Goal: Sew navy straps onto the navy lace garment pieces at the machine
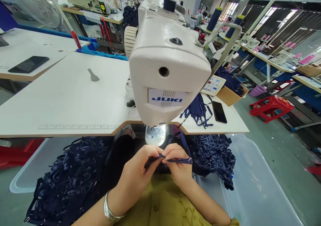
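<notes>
My left hand (pixel 136 172) and my right hand (pixel 179 167) meet in front of the sewing machine (pixel 170 62), both pinching a narrow navy strap (pixel 175 160). A small metal ring sits on the strap between my fingertips. Further right, a metal slider (pixel 190 161) hangs on it beside my right hand. From there the strap runs up toward the lit machine bed (pixel 155 135). Dark navy patterned garments lie on both sides of my lap, a large heap (pixel 72 179) at left and a smaller one (pixel 213 159) at right.
On the white table (pixel 65 98) lie a grey metal piece (pixel 93 75), a bundle of navy straps (pixel 198 110) and a black phone (pixel 219 112). A cardboard box (pixel 232 95) of navy straps stands behind. Clear plastic bins (pixel 255 185) flank me. A red stool (pixel 271 107) is at right.
</notes>
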`<state>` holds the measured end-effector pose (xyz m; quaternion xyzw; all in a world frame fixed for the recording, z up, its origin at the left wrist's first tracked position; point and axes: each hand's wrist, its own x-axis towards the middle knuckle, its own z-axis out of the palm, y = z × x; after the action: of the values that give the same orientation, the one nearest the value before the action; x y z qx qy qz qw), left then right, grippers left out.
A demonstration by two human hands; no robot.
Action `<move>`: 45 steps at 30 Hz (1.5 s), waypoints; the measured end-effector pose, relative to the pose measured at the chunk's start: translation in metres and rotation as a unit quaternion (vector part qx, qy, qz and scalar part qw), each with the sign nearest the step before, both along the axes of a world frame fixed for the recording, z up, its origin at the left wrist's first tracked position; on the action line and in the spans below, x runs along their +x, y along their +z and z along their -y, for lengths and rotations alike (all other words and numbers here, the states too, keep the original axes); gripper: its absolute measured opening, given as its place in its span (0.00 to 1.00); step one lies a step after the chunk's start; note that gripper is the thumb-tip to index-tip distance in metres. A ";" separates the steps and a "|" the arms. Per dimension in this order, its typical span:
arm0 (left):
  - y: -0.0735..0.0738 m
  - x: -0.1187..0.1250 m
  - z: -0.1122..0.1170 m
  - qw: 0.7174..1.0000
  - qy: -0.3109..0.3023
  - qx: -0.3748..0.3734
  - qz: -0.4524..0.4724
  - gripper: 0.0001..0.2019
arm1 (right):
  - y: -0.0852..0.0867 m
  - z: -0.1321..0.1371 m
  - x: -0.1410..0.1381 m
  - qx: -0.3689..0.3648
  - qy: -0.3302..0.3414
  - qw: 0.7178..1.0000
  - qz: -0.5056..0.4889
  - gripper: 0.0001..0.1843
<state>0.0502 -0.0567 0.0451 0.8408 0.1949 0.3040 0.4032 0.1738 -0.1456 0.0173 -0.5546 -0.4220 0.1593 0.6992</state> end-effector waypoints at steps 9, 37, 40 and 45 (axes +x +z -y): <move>0.004 -0.001 -0.003 0.994 -0.045 -0.085 -0.046 0.06 | 0.005 0.003 0.009 -0.074 0.070 0.993 -0.068 0.03; -0.011 0.002 -0.028 0.916 0.012 0.393 -0.072 0.20 | 0.011 -0.047 0.053 -0.203 0.070 0.977 -0.012 0.08; -0.006 0.008 -0.027 0.911 0.040 0.406 -0.064 0.16 | 0.014 -0.054 0.058 -0.213 0.050 0.976 0.010 0.06; -0.007 0.014 -0.025 0.907 0.089 0.409 -0.052 0.14 | 0.022 -0.070 0.064 -0.260 -0.006 0.959 0.116 0.06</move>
<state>0.0644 -0.0320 0.0386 0.9257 0.1481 0.3478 -0.0149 0.2377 -0.0754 0.0390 -0.7342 -0.4413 0.1940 0.4781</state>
